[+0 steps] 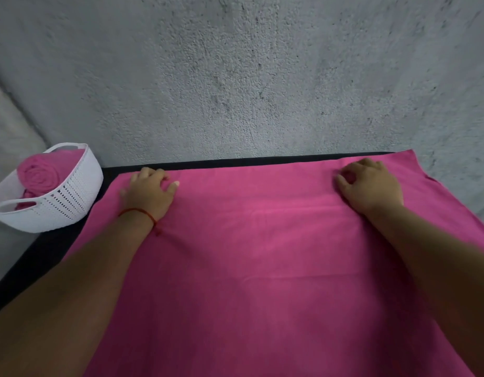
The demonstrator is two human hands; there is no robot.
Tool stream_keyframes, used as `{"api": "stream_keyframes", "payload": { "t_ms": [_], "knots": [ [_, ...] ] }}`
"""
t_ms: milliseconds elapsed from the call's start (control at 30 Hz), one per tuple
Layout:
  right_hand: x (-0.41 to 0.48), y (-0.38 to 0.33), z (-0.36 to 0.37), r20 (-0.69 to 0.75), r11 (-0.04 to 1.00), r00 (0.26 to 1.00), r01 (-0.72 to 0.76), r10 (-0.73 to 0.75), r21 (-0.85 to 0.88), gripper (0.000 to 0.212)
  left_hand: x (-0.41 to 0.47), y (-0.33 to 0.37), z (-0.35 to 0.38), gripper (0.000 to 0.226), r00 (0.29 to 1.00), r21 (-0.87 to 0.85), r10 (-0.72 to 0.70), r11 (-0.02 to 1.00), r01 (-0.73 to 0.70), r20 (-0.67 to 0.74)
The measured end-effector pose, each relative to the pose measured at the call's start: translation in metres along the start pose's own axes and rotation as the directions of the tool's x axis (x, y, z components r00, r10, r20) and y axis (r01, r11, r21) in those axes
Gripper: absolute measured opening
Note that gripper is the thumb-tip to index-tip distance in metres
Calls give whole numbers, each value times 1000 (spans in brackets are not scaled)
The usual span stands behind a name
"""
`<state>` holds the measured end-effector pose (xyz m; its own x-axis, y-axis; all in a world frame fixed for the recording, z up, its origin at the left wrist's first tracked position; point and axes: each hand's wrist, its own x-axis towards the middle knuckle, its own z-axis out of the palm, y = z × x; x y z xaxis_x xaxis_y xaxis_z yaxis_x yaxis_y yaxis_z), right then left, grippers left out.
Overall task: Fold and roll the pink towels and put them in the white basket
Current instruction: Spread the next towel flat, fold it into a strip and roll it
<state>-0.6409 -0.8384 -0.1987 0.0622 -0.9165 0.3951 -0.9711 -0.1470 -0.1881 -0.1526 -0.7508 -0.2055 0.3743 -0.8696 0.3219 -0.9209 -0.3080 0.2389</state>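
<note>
We are looking down at a pink towel lying spread flat over a dark table, covering nearly all of it from the near edge to the far one. Both our forearms are reaching across the towel. Our left hand is resting palm down near the towel's far left corner, fingers loosely spread on the cloth, with a red string bracelet circling the wrist. Our right hand is lying near the far right corner, fingers curled down onto the fabric; we cannot tell whether it is pinching the cloth. Left of the towel, a strip of bare table is showing, and there the white basket is sitting, already holding a rolled pink towel. Behind the towel's far edge, a rough grey wall is rising close, closing off room beyond. The towel's far right corner is hanging past the table.
</note>
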Motion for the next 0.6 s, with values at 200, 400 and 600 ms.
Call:
{"api": "stream_keyframes", "payload": {
  "t_ms": [200,400,600],
  "knots": [
    [-6,-7,-8,53,998,997,-64,64,-3,38,-1,12,-9,63,988,247,-103,966,71,119],
    [5,-28,-13,143,997,989,28,-18,-69,15,20,14,-18,39,922,206,-30,977,-54,385],
    [17,-48,-22,330,961,944,65,28,-268,40,22,27,-14,45,934,321,-35,943,-87,357]
  ]
}}
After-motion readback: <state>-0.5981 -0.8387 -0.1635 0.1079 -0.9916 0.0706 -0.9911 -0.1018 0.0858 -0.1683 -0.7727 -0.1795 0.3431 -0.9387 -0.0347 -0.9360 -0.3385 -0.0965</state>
